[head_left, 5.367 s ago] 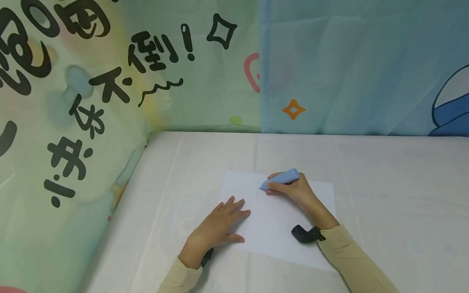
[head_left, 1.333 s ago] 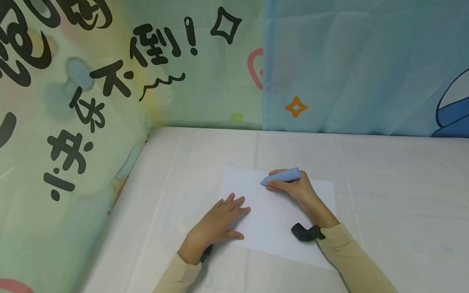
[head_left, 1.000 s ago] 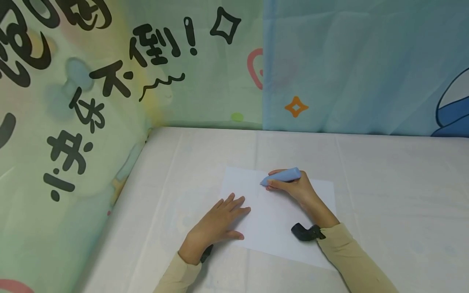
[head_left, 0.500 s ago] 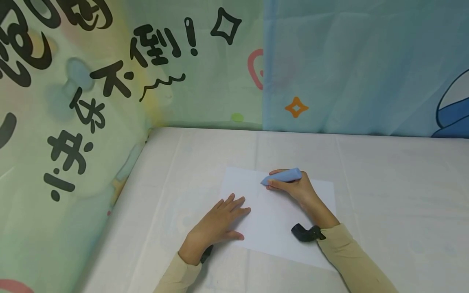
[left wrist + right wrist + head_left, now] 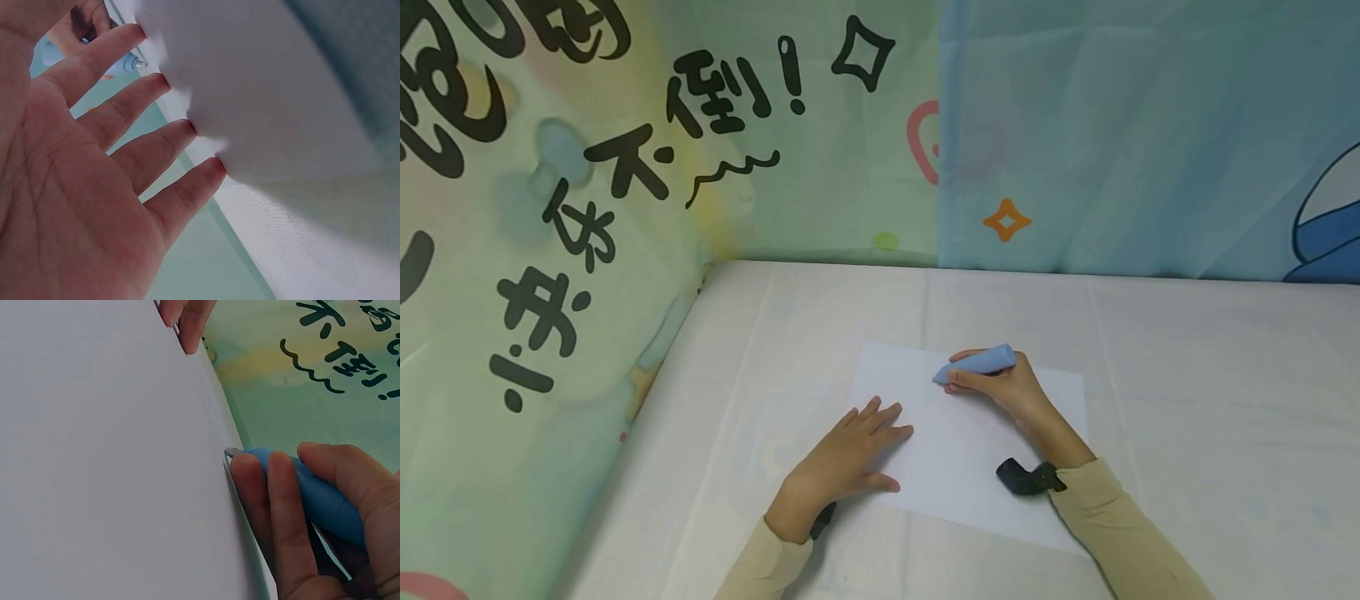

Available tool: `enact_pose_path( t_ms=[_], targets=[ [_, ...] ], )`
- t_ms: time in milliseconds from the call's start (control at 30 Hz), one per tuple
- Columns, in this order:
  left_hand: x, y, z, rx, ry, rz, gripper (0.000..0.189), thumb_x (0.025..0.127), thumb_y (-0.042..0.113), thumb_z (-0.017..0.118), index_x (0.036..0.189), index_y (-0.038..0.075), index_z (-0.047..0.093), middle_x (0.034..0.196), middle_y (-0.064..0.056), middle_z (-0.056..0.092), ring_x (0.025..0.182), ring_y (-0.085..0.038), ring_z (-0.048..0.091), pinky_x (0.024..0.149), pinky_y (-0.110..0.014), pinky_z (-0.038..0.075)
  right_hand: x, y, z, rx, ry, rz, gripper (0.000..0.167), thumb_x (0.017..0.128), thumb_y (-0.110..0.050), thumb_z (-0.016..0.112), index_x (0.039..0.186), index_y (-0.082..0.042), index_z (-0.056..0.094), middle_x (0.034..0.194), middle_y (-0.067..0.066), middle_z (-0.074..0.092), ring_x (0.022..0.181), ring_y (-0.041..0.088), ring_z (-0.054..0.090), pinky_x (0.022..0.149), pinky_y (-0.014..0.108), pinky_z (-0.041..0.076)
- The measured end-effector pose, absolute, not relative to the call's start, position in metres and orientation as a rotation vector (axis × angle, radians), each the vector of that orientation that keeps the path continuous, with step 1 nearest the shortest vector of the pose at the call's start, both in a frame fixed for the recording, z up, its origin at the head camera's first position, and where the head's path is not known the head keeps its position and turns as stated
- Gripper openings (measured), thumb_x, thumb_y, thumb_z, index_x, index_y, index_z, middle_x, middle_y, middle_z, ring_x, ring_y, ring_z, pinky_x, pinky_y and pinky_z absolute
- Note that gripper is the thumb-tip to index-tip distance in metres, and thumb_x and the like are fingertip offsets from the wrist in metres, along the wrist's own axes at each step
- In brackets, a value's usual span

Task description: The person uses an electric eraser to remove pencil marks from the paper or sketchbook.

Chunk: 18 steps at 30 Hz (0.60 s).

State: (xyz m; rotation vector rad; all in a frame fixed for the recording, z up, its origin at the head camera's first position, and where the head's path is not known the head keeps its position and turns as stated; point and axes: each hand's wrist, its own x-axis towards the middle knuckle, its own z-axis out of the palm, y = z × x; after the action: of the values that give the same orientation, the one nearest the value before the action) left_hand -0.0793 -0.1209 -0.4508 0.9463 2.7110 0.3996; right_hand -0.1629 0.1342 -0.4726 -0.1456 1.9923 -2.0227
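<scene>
A white sheet of paper (image 5: 970, 458) lies on the white-covered table, and two tiny dark marks show on it in the left wrist view. My right hand (image 5: 1011, 387) pinches a thick light-blue pen (image 5: 981, 362) near the sheet's upper middle. In the right wrist view the pen's short metal tip (image 5: 232, 451) is at the paper surface. My left hand (image 5: 842, 462) rests with spread, fairly straight fingers over the sheet's left edge. Its fingertips (image 5: 215, 165) touch the paper in the left wrist view.
The white tablecloth (image 5: 1210, 400) reaches around the sheet to a green printed curtain (image 5: 820, 200) and a blue curtain (image 5: 1112, 150) at the back and left. A black wrist camera (image 5: 1026, 477) sits below my right wrist.
The pen tip has shifted by a very small amount, slightly down and left, since half a second ago. My left hand and the paper stay in place.
</scene>
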Motion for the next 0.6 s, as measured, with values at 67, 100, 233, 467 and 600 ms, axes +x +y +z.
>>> enact_pose_path(
  t_ms=[67,100,233,467,600],
  targets=[
    [-0.0794,-0.1208,-0.4507,0.943,2.710,0.404,0.070,0.083,0.043,0.071,0.142,0.013,0.050,0.154,-0.011,0.038,0.144,-0.036,0.028,0.113,-0.051,0.032,-0.1629,0.1343,-0.4724,-0.158,1.979,-2.030,0.042,0.085,0.002,0.072,0.118,0.021,0.056,0.086,0.004,0.075,0.074,0.015,0.074,0.077,0.028,0.059],
    [-0.0794,-0.1207,-0.4507,0.941,2.708,0.409,0.070,0.083,0.043,0.071,0.142,0.013,0.050,0.154,-0.012,0.038,0.144,-0.036,0.028,0.113,-0.051,0.032,-0.1629,0.1343,-0.4723,-0.163,1.972,-2.034,0.042,0.084,0.003,0.072,0.118,0.021,0.055,0.086,0.004,0.075,0.074,0.015,0.074,0.077,0.028,0.059],
    [-0.0794,-0.1206,-0.4510,0.935,2.706,0.411,0.069,0.083,0.043,0.071,0.142,0.013,0.050,0.154,-0.011,0.038,0.145,-0.036,0.027,0.114,-0.051,0.032,-0.1629,0.1344,-0.4717,-0.156,1.980,-2.033,0.042,0.084,0.003,0.072,0.118,0.021,0.056,0.086,0.003,0.075,0.074,0.015,0.074,0.077,0.028,0.058],
    [-0.0794,-0.1204,-0.4506,0.937,2.708,0.411,0.069,0.083,0.042,0.072,0.141,0.013,0.050,0.154,-0.012,0.038,0.145,-0.036,0.028,0.113,-0.051,0.032,-0.1636,0.1347,-0.4719,-0.153,2.016,-2.014,0.043,0.085,-0.001,0.073,0.118,0.021,0.056,0.087,0.003,0.075,0.074,0.013,0.074,0.077,0.025,0.058],
    [-0.0792,-0.1202,-0.4495,0.933,2.708,0.415,0.070,0.082,0.042,0.072,0.141,0.012,0.051,0.154,-0.012,0.038,0.145,-0.036,0.028,0.113,-0.052,0.032,-0.1630,0.1342,-0.4706,-0.158,1.978,-2.015,0.043,0.084,0.001,0.073,0.118,0.022,0.056,0.086,0.006,0.075,0.074,0.015,0.074,0.076,0.027,0.058]
  ],
)
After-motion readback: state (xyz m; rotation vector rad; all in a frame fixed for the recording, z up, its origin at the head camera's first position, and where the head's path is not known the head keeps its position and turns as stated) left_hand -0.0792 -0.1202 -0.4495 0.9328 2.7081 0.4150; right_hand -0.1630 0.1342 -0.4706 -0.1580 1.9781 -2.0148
